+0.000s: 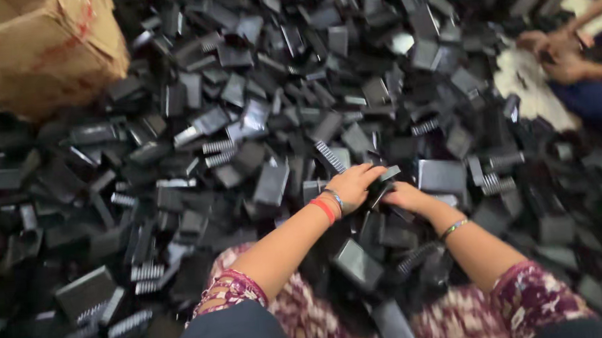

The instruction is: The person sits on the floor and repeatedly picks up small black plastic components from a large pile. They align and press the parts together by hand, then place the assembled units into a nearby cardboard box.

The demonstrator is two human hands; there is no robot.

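I see both hands meet over one flat black plastic piece [384, 181] at the middle of the heap of black parts [255, 123]. The left hand [351, 185] lies over its near edge, fingers curled onto it; the right hand [403, 197] grips the same piece from below. My judgement: light, stiff, smooth-faced, probably slick; best taken by the long edges, clear of the ribbed ends. The cardboard box [31, 47] sits at upper left; I cannot see its contents.
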